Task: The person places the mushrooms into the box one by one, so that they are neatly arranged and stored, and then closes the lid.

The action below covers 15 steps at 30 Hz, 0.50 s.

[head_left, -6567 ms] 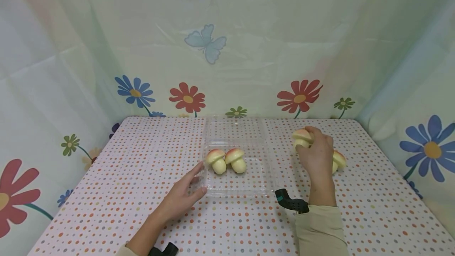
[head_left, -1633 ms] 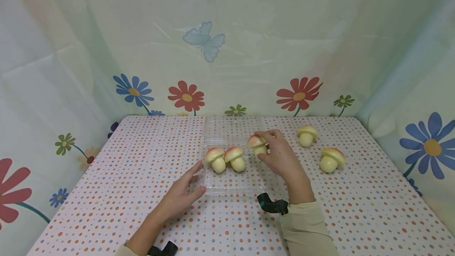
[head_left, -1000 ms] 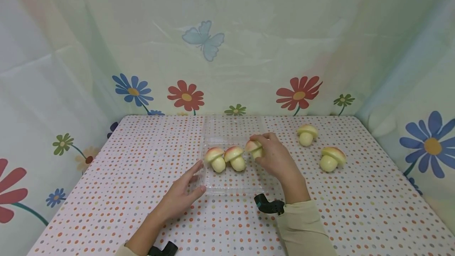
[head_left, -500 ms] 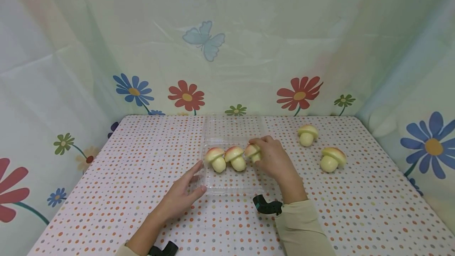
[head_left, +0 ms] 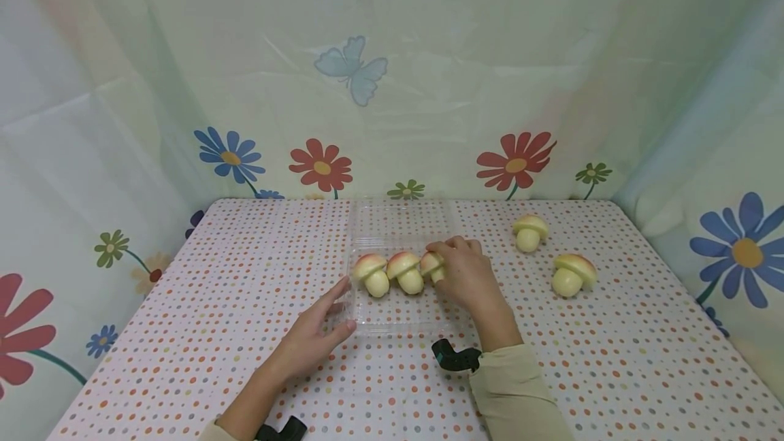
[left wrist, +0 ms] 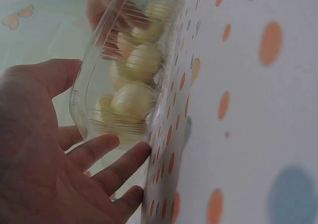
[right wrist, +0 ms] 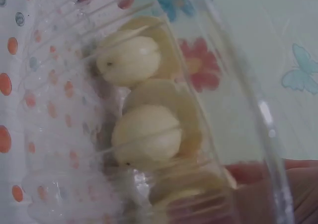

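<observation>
A clear plastic clamshell box (head_left: 392, 318) lies with its lid (head_left: 401, 220) folded back. Inside, a toy mushroom (head_left: 371, 275) and a second mushroom (head_left: 405, 273) sit side by side, red-tinged caps away from me. My right hand (head_left: 468, 276) grips a third mushroom (head_left: 432, 266) beside them at the box's right; its stem is partly covered by my fingers. My left hand (head_left: 315, 332) rests at the box's left wall, fingers extended. The left wrist view shows its thumb and fingertips (left wrist: 110, 140) against the plastic wall. Through the wall, the right wrist view shows mushroom stems (right wrist: 146, 134).
Two more mushrooms lie on the dotted tablecloth (head_left: 245, 305) to the right: one farther back (head_left: 529, 233), another nearer (head_left: 573, 275). A flower-printed curtain (head_left: 429, 87) encloses the table's back and sides. Black wrist camera mounts (head_left: 454, 357) stick out by both sleeves.
My right hand has brought the third mushroom from the table's right side into the box, then shifted it left and down beside the others. My left hand has stayed put.
</observation>
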### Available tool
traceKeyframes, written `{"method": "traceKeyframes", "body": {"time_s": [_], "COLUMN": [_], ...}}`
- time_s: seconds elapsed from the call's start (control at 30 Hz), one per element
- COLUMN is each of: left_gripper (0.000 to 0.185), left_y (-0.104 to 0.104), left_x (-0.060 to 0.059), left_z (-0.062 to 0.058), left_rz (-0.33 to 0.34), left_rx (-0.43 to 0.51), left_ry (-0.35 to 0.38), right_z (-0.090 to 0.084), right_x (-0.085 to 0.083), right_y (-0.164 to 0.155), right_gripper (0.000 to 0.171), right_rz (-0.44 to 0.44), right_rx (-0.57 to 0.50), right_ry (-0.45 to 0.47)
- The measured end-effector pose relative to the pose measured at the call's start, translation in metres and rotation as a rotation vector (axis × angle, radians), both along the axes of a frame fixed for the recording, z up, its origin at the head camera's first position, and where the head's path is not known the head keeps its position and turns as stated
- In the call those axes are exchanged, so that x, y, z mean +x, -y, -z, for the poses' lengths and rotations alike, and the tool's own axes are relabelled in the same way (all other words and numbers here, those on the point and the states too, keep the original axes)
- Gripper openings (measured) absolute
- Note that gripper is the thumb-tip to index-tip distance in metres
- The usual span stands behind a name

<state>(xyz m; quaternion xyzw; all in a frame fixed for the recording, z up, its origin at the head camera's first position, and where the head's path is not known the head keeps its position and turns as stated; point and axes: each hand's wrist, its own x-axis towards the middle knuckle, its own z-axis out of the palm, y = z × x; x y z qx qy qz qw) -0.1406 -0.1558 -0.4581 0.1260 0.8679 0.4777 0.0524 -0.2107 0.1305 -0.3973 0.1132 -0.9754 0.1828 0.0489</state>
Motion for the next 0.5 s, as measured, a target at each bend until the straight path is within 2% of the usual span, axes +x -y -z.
{"method": "traceKeyframes", "body": {"time_s": [0.5], "left_gripper": [0.077], "left_y": [0.0002], "left_x": [-0.0002], "left_z": [0.0014], "left_rz": [0.002], "left_rx": [-0.011], "left_ry": [-0.013], "right_z": [0.0043], "right_x": [0.0004], "right_y": [-0.0016], "right_gripper": [0.057], "right_rz": [-0.015], "right_rx": [0.016], "right_ry": [-0.011]}}
